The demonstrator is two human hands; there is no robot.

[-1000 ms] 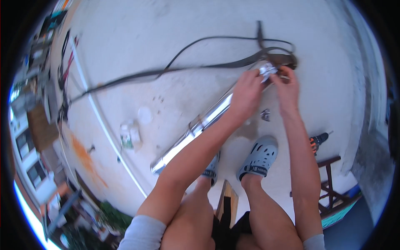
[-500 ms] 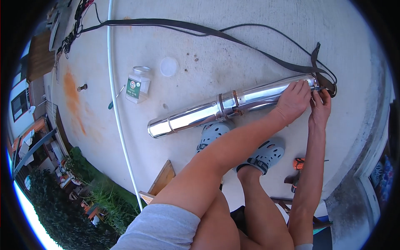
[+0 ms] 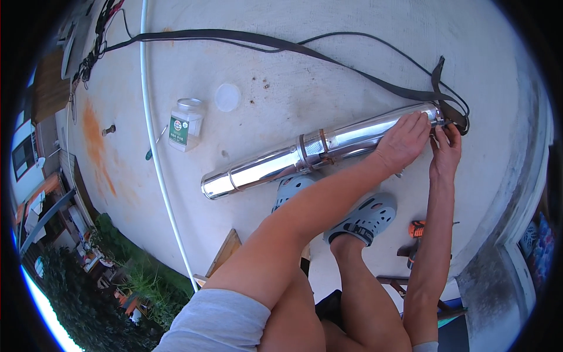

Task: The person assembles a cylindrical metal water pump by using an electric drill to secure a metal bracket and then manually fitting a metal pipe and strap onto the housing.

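A long shiny steel submersible pump [image 3: 264, 167] lies slantwise on the concrete, with a perforated band and dark rings round its middle. My left hand [image 3: 404, 139] curls over its right end, fingers pressed on the metal beside the end fitting. Right at that end, my right hand [image 3: 447, 144] has its thumb and fingers pinched together by the end band. Whatever small part sits between those fingertips is hidden. A flat black strap [image 3: 352, 70] and a thin black cable run from this end toward the far left.
A clear jar [image 3: 186, 124] with a green label stands left, near a round white lid [image 3: 227, 97]. A long white pipe [image 3: 153, 117] crosses the ground, with a screwdriver [image 3: 149, 154] beside it. An orange-and-black power drill [image 3: 415, 234] lies by my right forearm. My grey clogs [image 3: 365, 217] are close below the pump.
The whole view has shifted slightly, so everything sits a little further left. Both hands stay at the pump's right end, with the right fingers slightly repositioned.
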